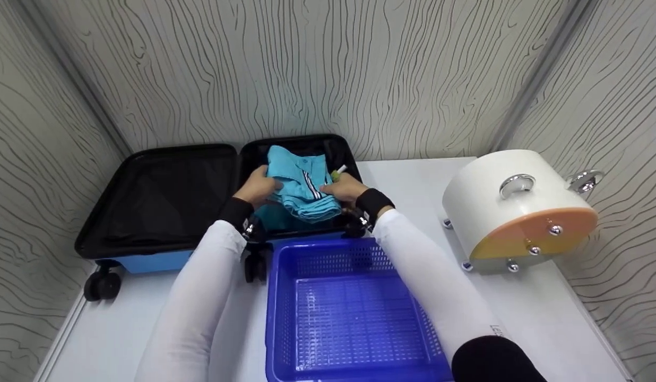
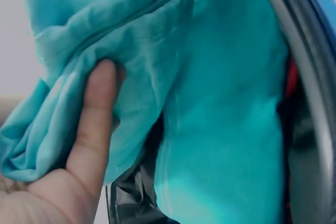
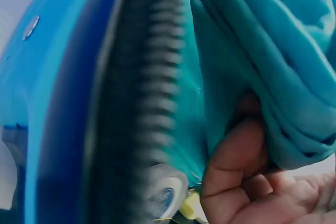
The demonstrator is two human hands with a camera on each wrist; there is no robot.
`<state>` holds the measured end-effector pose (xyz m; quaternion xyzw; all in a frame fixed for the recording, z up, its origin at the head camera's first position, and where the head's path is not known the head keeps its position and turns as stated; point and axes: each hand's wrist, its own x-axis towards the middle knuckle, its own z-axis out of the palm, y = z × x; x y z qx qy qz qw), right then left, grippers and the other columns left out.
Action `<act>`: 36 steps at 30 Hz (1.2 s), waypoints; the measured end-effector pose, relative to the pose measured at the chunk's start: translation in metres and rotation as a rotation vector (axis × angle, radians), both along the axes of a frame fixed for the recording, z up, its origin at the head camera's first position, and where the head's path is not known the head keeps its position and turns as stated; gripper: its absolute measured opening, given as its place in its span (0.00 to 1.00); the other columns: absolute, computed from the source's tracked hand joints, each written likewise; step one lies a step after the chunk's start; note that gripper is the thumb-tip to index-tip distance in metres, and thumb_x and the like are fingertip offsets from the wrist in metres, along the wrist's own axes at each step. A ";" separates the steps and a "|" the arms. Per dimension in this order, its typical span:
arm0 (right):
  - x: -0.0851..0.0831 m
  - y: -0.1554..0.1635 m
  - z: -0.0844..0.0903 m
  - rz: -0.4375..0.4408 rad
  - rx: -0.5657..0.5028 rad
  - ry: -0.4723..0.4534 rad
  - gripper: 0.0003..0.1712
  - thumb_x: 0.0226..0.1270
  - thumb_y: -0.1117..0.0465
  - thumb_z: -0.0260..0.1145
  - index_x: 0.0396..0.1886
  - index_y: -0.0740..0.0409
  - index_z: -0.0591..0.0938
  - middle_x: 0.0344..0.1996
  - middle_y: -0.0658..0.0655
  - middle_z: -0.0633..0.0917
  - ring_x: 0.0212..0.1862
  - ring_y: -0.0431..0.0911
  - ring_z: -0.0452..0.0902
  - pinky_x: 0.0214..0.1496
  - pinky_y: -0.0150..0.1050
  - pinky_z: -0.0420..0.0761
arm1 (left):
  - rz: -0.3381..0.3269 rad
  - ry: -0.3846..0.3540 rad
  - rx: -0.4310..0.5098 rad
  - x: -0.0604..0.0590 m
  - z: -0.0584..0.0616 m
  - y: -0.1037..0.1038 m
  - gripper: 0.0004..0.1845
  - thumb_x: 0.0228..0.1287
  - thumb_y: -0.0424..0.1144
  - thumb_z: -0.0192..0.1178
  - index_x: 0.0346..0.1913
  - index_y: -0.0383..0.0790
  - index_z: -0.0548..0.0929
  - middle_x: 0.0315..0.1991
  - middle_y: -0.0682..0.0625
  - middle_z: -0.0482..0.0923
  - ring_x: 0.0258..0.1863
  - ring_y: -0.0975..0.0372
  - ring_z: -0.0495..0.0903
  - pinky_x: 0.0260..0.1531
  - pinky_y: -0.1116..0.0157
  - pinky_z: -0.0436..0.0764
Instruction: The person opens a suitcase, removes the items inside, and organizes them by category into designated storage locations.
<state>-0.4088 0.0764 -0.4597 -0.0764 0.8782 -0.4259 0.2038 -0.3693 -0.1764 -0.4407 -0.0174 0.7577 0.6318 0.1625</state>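
Observation:
A folded turquoise garment (image 1: 293, 178) with a dark and white striped trim is held over the right half of an open suitcase (image 1: 158, 201). My left hand (image 1: 258, 187) grips its left side, the thumb pressing into the folds in the left wrist view. On the other side my right hand (image 1: 348, 188) holds the garment, its fingers curled under the folded layers in the right wrist view. More teal cloth (image 2: 220, 129) lies beneath it inside the suitcase. Beside my right hand a small green thing with a white tip (image 1: 337, 173) shows.
A blue plastic basket (image 1: 273, 318) stands in front of the suitcase. To the right is a white rounded container (image 1: 482, 196) with an orange and yellow face, chrome handles and knobs. Wood-patterned walls (image 1: 307, 79) enclose the white table (image 1: 407, 175). A clear round object (image 3: 167, 192) sits near the zip.

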 end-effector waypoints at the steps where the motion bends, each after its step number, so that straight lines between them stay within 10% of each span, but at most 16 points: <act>1: 0.000 0.001 0.002 0.000 0.002 0.009 0.31 0.84 0.53 0.63 0.71 0.73 0.74 0.58 0.62 0.75 0.48 0.46 0.72 0.51 0.36 0.74 | -0.001 0.009 0.007 0.000 0.001 0.001 0.45 0.81 0.27 0.50 0.89 0.37 0.36 0.88 0.34 0.43 0.77 0.40 0.68 0.75 0.42 0.75; 15: 0.010 0.025 0.024 -0.072 -0.154 0.045 0.39 0.78 0.64 0.69 0.81 0.70 0.65 0.81 0.71 0.65 0.79 0.62 0.65 0.77 0.53 0.73 | -0.047 0.134 -0.001 0.020 0.020 0.031 0.39 0.78 0.31 0.60 0.83 0.37 0.53 0.81 0.35 0.58 0.74 0.47 0.68 0.70 0.49 0.75; 22: 0.030 0.044 0.036 -0.094 -0.272 0.133 0.32 0.76 0.67 0.70 0.75 0.66 0.71 0.64 0.71 0.81 0.47 0.49 0.81 0.46 0.38 0.81 | 0.030 0.069 0.251 0.022 0.022 0.026 0.44 0.72 0.28 0.65 0.82 0.33 0.52 0.75 0.33 0.62 0.58 0.53 0.77 0.49 0.65 0.82; 28: 0.051 0.056 0.039 -0.016 -0.407 0.128 0.22 0.74 0.70 0.70 0.63 0.66 0.75 0.36 0.53 0.86 0.29 0.40 0.82 0.31 0.33 0.83 | 0.079 -0.046 0.489 0.013 0.022 0.012 0.48 0.82 0.43 0.60 0.89 0.39 0.40 0.84 0.28 0.51 0.78 0.37 0.69 0.71 0.50 0.80; 36: 0.082 0.086 0.038 0.197 -0.389 0.072 0.26 0.76 0.67 0.69 0.68 0.65 0.72 0.46 0.57 0.89 0.35 0.43 0.88 0.37 0.37 0.88 | -0.049 -0.181 0.296 0.015 0.011 -0.008 0.49 0.84 0.47 0.58 0.88 0.33 0.37 0.87 0.31 0.48 0.82 0.36 0.64 0.77 0.42 0.73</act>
